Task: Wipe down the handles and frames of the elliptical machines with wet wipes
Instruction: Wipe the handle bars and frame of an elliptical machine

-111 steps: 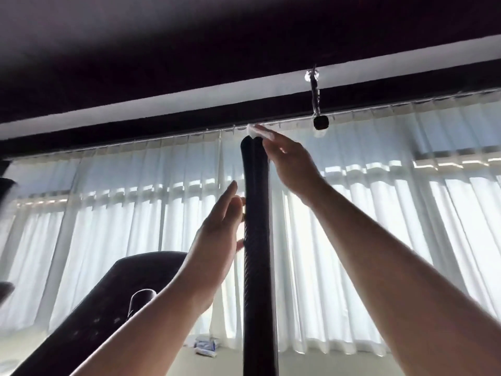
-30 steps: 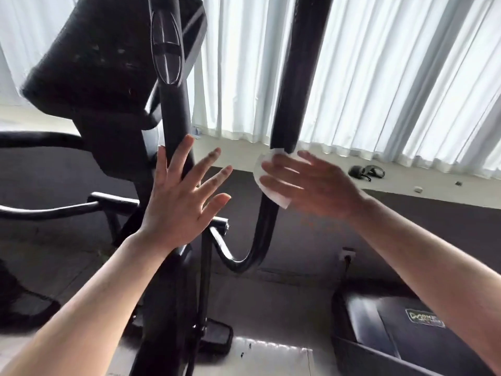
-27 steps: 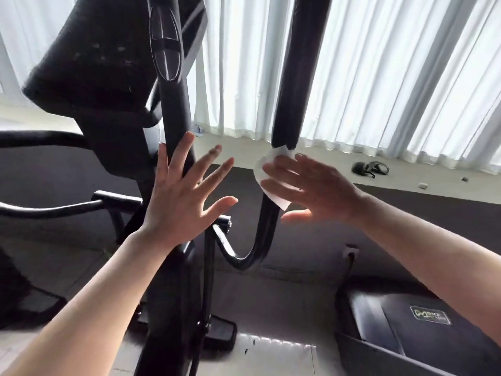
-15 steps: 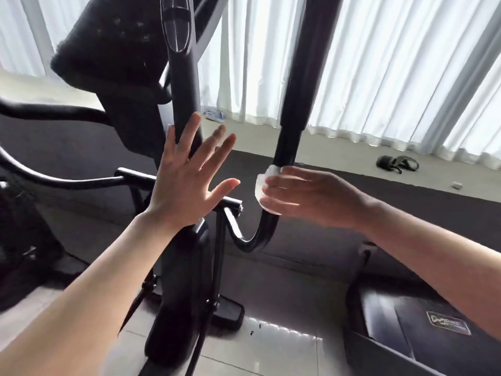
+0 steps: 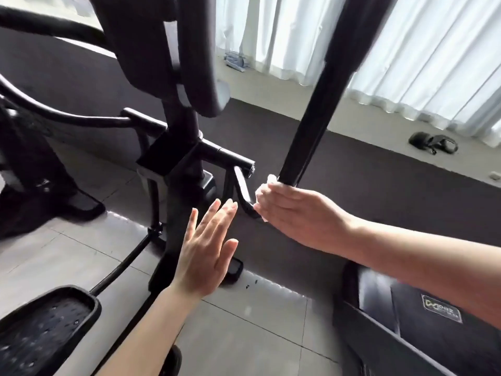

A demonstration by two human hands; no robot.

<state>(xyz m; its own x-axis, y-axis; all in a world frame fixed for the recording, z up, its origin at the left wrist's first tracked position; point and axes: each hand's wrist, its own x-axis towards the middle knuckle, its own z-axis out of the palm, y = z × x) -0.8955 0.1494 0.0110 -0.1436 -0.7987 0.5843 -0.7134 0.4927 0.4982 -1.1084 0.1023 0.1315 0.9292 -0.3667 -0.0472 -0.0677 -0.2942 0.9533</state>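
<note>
Elliptical machine (image 5: 179, 164) on grey tiles (image 5: 244, 329)

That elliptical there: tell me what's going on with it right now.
A person is wiping it down. Their right hand holds a white wet wipe wrapped round the black handle bar, low down where the bar bends toward the frame. The left hand is spread open in the air beside it, touching nothing. A foot pedal shows at lower left.
</note>
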